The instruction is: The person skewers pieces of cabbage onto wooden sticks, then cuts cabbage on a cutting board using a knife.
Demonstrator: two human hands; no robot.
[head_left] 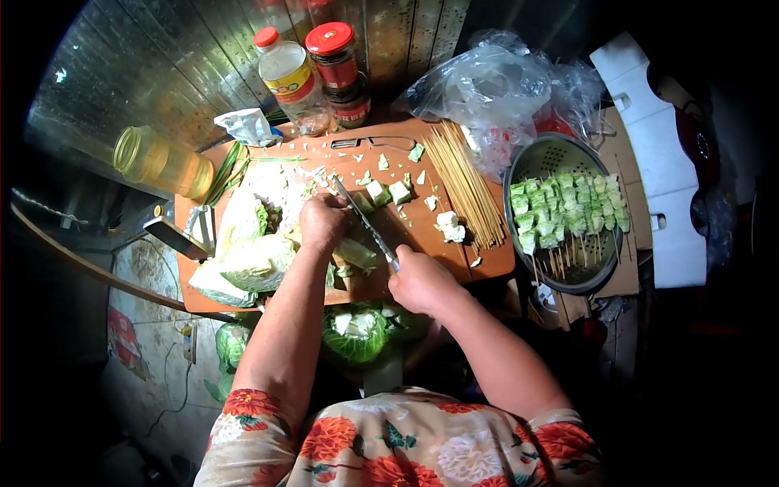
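Note:
My right hand (422,280) is closed around the handle of a knife (369,223), whose blade slants up and left over the wooden board (414,231). Close to the blade, my left hand (323,221) is curled down on cut cabbage, its fingertips partly hidden. Cabbage pieces (378,193) lie just past the blade, with smaller scraps scattered around. Larger cabbage wedges (258,264) rest on the board left of my left forearm. Below the board's front edge, more cabbage (357,333) with green outer leaves shows between my arms.
Bamboo skewers (462,183) lie on the board's right. Beyond them, a metal colander (596,280) holds skewered cabbage (560,207). A peeler (373,142), a clear bottle (288,81), red-lidded jars (333,61) and plastic bags (495,89) are at the back; a yellowish jar (166,166) stands left.

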